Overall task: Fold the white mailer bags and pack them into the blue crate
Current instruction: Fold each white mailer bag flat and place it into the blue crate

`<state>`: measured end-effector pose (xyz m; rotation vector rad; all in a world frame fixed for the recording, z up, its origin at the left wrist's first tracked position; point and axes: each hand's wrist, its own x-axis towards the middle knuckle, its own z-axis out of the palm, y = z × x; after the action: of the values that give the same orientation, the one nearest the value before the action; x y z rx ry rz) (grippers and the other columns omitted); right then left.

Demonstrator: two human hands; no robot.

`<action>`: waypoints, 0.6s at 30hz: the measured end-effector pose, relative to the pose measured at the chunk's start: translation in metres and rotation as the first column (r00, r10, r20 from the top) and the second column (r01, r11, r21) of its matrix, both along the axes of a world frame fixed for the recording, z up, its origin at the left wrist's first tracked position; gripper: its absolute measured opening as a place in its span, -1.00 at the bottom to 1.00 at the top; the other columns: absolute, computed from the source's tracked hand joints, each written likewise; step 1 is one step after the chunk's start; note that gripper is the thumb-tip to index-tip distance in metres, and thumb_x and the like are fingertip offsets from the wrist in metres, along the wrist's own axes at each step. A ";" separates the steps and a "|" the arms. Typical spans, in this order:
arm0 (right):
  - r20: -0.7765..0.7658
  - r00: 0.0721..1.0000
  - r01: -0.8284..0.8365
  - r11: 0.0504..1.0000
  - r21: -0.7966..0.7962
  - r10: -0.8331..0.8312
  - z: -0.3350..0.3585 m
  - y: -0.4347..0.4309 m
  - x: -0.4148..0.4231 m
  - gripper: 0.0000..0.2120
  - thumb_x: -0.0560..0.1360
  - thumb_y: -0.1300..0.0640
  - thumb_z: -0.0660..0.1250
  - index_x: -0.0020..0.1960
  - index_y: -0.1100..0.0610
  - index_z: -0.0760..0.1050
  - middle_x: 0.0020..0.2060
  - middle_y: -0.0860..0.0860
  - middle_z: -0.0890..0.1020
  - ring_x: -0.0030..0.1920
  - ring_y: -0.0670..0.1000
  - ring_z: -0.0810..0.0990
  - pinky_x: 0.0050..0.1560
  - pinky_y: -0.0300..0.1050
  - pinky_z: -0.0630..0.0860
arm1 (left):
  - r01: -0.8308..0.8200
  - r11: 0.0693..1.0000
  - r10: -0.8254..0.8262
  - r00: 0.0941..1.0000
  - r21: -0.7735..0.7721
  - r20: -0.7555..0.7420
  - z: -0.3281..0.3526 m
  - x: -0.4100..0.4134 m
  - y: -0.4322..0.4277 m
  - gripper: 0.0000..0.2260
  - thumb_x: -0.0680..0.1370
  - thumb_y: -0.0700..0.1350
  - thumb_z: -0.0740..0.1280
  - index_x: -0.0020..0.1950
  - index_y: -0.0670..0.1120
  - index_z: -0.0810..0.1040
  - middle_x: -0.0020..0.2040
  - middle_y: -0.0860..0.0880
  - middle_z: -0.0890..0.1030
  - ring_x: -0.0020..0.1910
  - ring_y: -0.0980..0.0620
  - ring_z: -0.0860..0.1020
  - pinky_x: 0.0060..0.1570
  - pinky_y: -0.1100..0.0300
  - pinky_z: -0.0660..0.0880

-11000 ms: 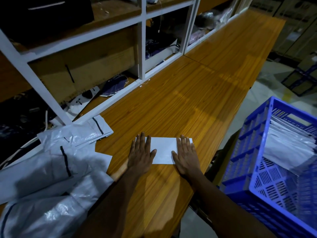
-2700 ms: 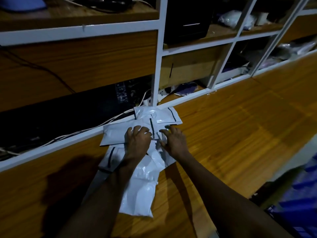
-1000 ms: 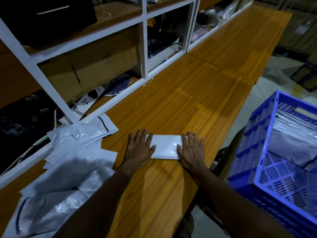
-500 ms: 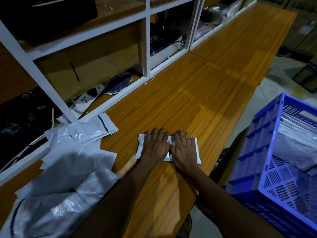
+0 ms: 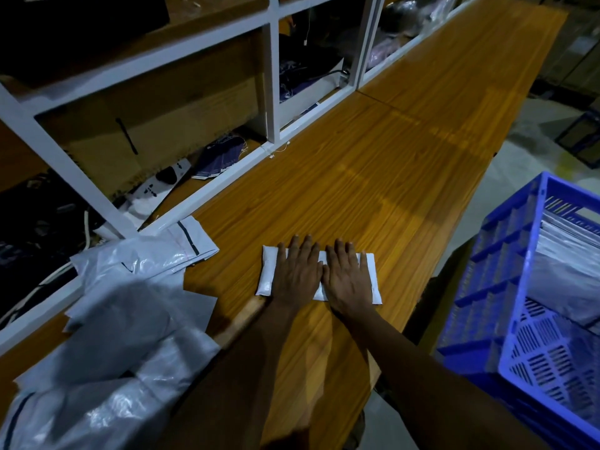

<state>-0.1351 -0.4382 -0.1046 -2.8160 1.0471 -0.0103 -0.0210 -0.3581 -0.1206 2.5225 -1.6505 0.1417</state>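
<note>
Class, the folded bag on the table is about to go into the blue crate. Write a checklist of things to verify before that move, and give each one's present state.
1. Folded white mailer bag lies flat on the wooden table: ok.
2. Left hand and right hand press on it side by side, fingers straight: ok.
3. Folds will hold once released: cannot tell, the hands cover most of the bag.
4. Blue crate stands to the right with its top open: ok.
5. Room in the crate: bare grid floor shows beside the packed bags: ok.
6. Pile of unfolded mailer bags lies apart from the folded one: ok.
</note>
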 end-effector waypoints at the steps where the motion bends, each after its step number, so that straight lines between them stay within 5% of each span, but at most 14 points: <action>1: 0.010 1.000 0.004 1.000 -0.004 -0.004 -0.001 0.004 -0.003 -0.41 0.68 -0.09 -0.17 0.55 0.21 0.24 0.54 0.21 0.26 0.56 0.24 0.15 0.51 0.26 0.08 | -0.005 0.999 0.005 1.000 -0.034 0.002 -0.003 -0.004 0.005 -0.53 0.67 0.07 0.00 0.46 -0.10 0.46 0.48 -0.15 0.43 0.48 -0.22 0.36 0.36 -0.26 0.35; 6: 0.043 0.999 -0.018 0.999 -0.042 0.020 -0.007 0.022 -0.018 -0.45 0.69 -0.01 -0.12 0.53 0.26 0.26 0.52 0.24 0.28 0.55 0.26 0.16 0.51 0.28 0.12 | 0.038 0.992 -0.037 0.999 -0.120 0.004 -0.014 -0.013 0.022 -0.55 0.69 0.07 0.02 0.48 -0.05 0.44 0.51 -0.13 0.39 0.51 -0.22 0.31 0.42 -0.24 0.28; 11: 0.027 1.000 -0.012 1.000 0.012 0.012 -0.011 0.012 -0.014 -0.38 0.65 -0.10 -0.25 0.61 0.17 0.06 0.60 0.14 0.04 0.60 0.17 -0.08 0.54 0.21 -0.06 | -0.047 0.996 0.042 0.997 -0.078 -0.067 -0.015 -0.010 0.013 -0.52 0.70 0.13 -0.13 0.50 0.09 0.41 0.52 -0.07 0.38 0.50 -0.21 0.33 0.37 -0.24 0.34; 18: 0.021 0.999 -0.030 0.999 0.042 0.029 -0.004 -0.001 -0.005 -0.38 0.65 -0.12 -0.24 0.61 0.15 0.06 0.60 0.14 0.07 0.60 0.20 -0.04 0.55 0.21 0.01 | -0.073 0.997 0.070 0.992 -0.020 -0.103 -0.011 -0.005 0.005 -0.58 0.67 0.11 0.04 0.49 0.09 0.42 0.50 -0.05 0.41 0.48 -0.22 0.36 0.35 -0.24 0.34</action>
<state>-0.1399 -0.4396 -0.1085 -2.7868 0.9892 -0.0137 -0.0265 -0.3533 -0.1320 2.5273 -1.5131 0.0376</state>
